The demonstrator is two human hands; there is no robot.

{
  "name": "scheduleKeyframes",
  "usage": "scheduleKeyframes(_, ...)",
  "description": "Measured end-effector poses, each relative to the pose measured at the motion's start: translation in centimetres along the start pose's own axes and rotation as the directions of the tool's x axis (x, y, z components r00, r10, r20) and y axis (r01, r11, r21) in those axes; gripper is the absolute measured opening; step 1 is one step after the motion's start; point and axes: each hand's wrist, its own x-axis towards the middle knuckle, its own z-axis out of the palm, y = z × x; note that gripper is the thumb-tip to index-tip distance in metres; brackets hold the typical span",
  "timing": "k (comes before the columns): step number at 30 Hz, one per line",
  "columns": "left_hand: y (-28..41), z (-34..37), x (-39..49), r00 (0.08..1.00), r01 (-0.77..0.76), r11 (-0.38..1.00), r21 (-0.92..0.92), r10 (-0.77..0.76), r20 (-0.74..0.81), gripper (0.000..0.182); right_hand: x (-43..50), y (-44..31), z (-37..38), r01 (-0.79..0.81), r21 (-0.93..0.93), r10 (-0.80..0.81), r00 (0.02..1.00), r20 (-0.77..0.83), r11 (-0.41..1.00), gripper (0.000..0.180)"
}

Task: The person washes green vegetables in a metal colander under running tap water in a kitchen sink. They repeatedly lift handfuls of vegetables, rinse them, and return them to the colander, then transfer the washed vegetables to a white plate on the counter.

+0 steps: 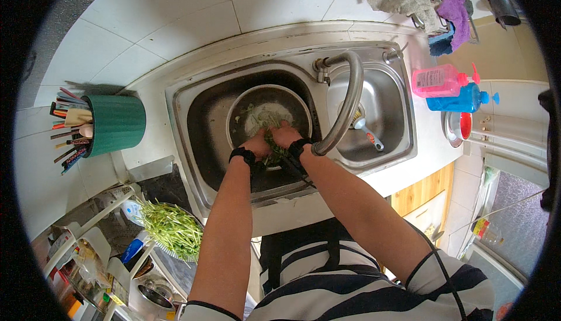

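Note:
Both of my hands are down in a round metal basin (232, 119) that stands in the larger bowl of a stainless steel sink (210, 124). Cloudy water and loose green bits lie in the basin. My left hand (258, 143) and my right hand (285, 135) are close together, gripping a bunch of leafy green stems (275, 145) between them. The stems hang toward me over the basin's near side. My fingertips are partly hidden by the greens. Each wrist wears a black band.
A curved metal faucet (353, 97) arches beside my right forearm. A dish brush (368, 132) lies in the smaller bowl. Pink (436, 80) and blue (456, 98) pump bottles stand at right. At left are a green utensil holder (116, 124) and a heap of cut greens (171, 229).

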Motion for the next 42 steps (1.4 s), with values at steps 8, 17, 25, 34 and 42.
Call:
scheduleKeyframes(8, 1.2, 1.3, -0.9, 0.970, -0.155, 0.952, -0.263, 0.097, -0.221, 0.048, 0.6, 0.5, 0.3, 0.077, -0.124, -0.082, 0.996, -0.029, 0.989, 0.087)
scheduleKeyframes(17, 2.7, 4.3, -3.4, 0.891, -0.426, 0.602, -0.676, 0.149, -0.429, 0.061, -4.0, -0.5, 1.7, 0.189, 0.943, 0.119, 0.966, -0.228, 0.274, 0.061)
scheduleKeyframes(25, 7.1, 7.2, -10.4, 0.649, -0.623, 0.678, -0.390, 0.169, -0.742, 0.081, -10.6, -1.0, -0.3, 0.497, 0.786, 0.086, 0.823, -0.561, 0.369, 0.053)
scheduleKeyframes(34, 9.4, 10.2, -12.3, 0.414, -0.814, 0.499, -0.297, 0.140, -0.899, 0.079, -12.2, 0.7, -0.5, 0.630, 0.731, -0.117, 0.773, -0.624, 0.261, 0.054)
scheduleKeyframes(42, 10.0, 10.6, -12.8, 0.356, -0.844, 0.459, -0.277, 0.095, -0.929, 0.079, -12.7, 1.8, -1.0, 0.670, 0.595, -0.212, 0.724, -0.657, 0.444, 0.057)
